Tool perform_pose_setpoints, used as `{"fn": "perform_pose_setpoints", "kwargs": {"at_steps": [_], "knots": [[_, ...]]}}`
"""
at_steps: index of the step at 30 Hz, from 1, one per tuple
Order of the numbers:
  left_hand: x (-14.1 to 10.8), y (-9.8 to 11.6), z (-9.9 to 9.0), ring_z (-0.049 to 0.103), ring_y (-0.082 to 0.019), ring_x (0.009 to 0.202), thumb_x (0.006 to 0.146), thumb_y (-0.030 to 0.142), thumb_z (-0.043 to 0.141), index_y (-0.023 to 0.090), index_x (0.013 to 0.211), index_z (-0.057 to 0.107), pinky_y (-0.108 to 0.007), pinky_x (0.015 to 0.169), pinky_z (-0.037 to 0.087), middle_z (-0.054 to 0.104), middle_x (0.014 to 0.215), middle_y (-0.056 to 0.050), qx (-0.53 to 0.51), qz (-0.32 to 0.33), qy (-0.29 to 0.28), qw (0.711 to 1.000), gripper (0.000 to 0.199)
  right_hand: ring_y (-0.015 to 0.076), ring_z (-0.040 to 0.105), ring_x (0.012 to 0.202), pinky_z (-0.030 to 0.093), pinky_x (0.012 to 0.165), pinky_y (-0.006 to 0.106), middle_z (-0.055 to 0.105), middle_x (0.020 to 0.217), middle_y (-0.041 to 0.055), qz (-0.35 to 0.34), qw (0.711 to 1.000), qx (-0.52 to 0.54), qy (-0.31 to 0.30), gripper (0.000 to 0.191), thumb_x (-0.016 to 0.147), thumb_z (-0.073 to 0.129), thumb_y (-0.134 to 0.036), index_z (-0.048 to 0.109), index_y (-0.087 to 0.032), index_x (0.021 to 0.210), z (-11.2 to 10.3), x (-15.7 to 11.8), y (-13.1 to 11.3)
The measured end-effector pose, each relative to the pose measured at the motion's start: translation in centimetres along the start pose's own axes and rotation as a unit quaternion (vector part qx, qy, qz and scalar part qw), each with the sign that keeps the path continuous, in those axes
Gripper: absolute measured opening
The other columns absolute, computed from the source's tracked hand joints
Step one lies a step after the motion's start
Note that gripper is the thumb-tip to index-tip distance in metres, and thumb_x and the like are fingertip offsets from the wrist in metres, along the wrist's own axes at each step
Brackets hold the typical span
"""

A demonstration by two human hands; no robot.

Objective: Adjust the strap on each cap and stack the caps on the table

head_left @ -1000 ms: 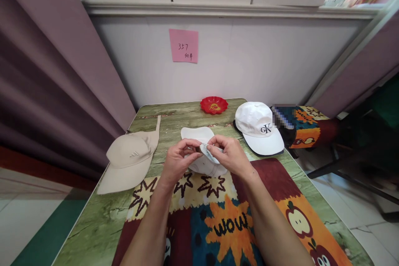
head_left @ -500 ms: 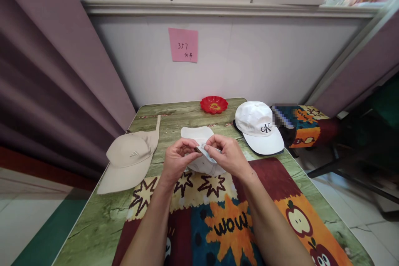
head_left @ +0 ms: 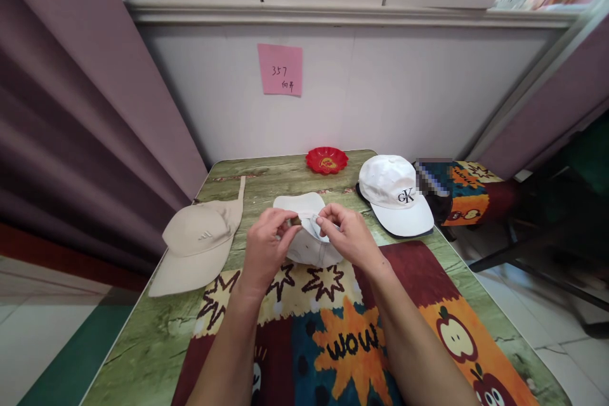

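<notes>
A white cap (head_left: 311,250) lies in front of me, its brim pointing toward the wall and its back strap facing up between my hands. My left hand (head_left: 267,242) is closed, with thumb and fingertips pinching a small brownish metal piece, seemingly the buckle (head_left: 295,221), on the left side of the strap. Opposite it, my right hand (head_left: 351,236) pinches the other part of the cap strap (head_left: 312,219) between thumb and index finger. Both hands hover over the cap's opening. The fingers partly hide the strap ends.
A beige cap (head_left: 196,231) with its strap stretched out lies on the left. At the right, a white cap with black letters (head_left: 389,181) rests on a dark one (head_left: 364,193). A red scalloped dish (head_left: 327,168) stands at the back. A patterned mat (head_left: 352,336) covers the near table (head_left: 137,336).
My left hand has shifted slightly left with the metal piece, away from my right hand. The gap between the fingertips is wider, and the cap has moved a little left.
</notes>
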State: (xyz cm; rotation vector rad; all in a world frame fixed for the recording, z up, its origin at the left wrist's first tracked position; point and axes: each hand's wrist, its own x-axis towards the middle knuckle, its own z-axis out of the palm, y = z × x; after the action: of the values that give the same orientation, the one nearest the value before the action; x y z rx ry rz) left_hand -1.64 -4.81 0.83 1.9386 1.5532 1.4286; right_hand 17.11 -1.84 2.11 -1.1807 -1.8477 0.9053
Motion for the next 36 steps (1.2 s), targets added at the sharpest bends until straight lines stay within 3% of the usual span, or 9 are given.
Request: {"fn": "perform_pose_setpoints", "kwargs": {"at_steps": [2,5,9,12,15,18,21,24,36], "knots": [[-0.2,0.2,0.0,0.059,-0.014,0.058,0.075,0.027,0.076,0.019,0.089,0.069,-0.026,0.055,0.051,0.065,0.075,-0.002,-0.074,-0.109,0.008,0.991,0.018,0.0123,0.057,0.059,0.036,0.059,0.024,0.069,0.066,-0.0014,0.002,1.0,0.015,0.003,0.014,0.09,0.057,-0.03,0.062,-0.02,0.081,-0.1,0.0,0.0],[-0.2,0.4,-0.1,0.059,-0.013,0.052,0.064,0.03,0.084,0.017,0.085,0.065,-0.024,0.049,0.051,0.063,0.062,0.002,-0.236,-0.263,0.001,0.936,0.031,0.0124,0.056,0.059,0.037,0.058,0.024,0.069,0.066,-0.0013,0.002,0.999,0.035,-0.001,0.015,0.091,0.057,-0.031,0.061,-0.02,0.081,-0.1,-0.1,0.0],[0.2,0.2,-0.2,0.061,-0.011,0.052,0.051,0.027,0.091,0.013,0.078,0.064,-0.022,0.054,0.054,0.066,0.063,0.001,-0.357,-0.351,0.014,0.865,0.041,0.0121,0.055,0.057,0.037,0.057,0.024,0.068,0.065,-0.0008,0.003,0.998,0.063,-0.013,0.016,0.09,0.058,-0.032,0.061,-0.02,0.08,0.0,-0.1,0.0],[0.4,0.0,0.1,0.066,-0.011,0.062,0.048,0.024,0.093,0.012,0.071,0.063,-0.022,0.065,0.058,0.068,0.069,0.001,-0.398,-0.354,0.047,0.845,0.04,0.0122,0.056,0.058,0.038,0.057,0.023,0.067,0.064,-0.001,0.001,0.997,0.074,-0.018,0.015,0.09,0.058,-0.032,0.06,-0.02,0.081,0.1,0.0,0.1],[0.4,0.3,0.5,0.069,-0.012,0.07,0.051,0.022,0.093,0.014,0.069,0.059,-0.023,0.073,0.058,0.07,0.075,0.0,-0.434,-0.316,0.074,0.841,0.039,0.0121,0.056,0.058,0.038,0.056,0.023,0.067,0.065,-0.0012,0.002,0.996,0.082,-0.021,0.014,0.089,0.059,-0.032,0.061,-0.02,0.081,0.1,0.0,0.3],[0.3,0.9,0.9,0.069,-0.013,0.069,0.056,0.022,0.091,0.015,0.073,0.058,-0.027,0.075,0.059,0.071,0.073,0.001,-0.471,-0.293,0.044,0.831,0.037,0.0117,0.054,0.057,0.037,0.055,0.023,0.066,0.065,-0.0014,0.001,0.996,0.092,-0.019,0.014,0.089,0.058,-0.032,0.061,-0.02,0.083,0.2,0.0,0.2],[0.2,1.2,1.4,0.07,-0.014,0.068,0.061,0.024,0.089,0.015,0.078,0.059,-0.029,0.074,0.06,0.071,0.075,0.0,-0.496,-0.31,-0.001,0.811,0.035,0.0116,0.055,0.056,0.038,0.054,0.023,0.066,0.065,-0.0014,-0.003,0.994,0.105,-0.011,0.014,0.089,0.059,-0.032,0.061,-0.02,0.084,0.4,-0.1,0.0],[0.1,1.2,1.6,0.071,-0.016,0.071,0.064,0.027,0.087,0.015,0.08,0.06,-0.029,0.075,0.059,0.073,0.079,-0.002,-0.502,-0.328,-0.009,0.8,0.034,0.0116,0.055,0.056,0.039,0.056,0.023,0.067,0.066,-0.0016,-0.009,0.995,0.096,0.001,0.013,0.088,0.059,-0.032,0.062,-0.02,0.083,0.9,-0.2,-0.2],[-0.1,1.5,1.3,0.068,-0.013,0.069,0.068,0.026,0.084,0.014,0.081,0.061,-0.029,0.076,0.059,0.071,0.077,-0.001,-0.474,-0.306,0.009,0.825,0.029,0.0113,0.05,0.053,0.036,0.058,0.023,0.067,0.069,-0.0022,-0.075,0.995,-0.02,0.067,0.014,0.09,0.058,-0.032,0.065,-0.021,0.084,1.8,-0.5,-0.5]]}}
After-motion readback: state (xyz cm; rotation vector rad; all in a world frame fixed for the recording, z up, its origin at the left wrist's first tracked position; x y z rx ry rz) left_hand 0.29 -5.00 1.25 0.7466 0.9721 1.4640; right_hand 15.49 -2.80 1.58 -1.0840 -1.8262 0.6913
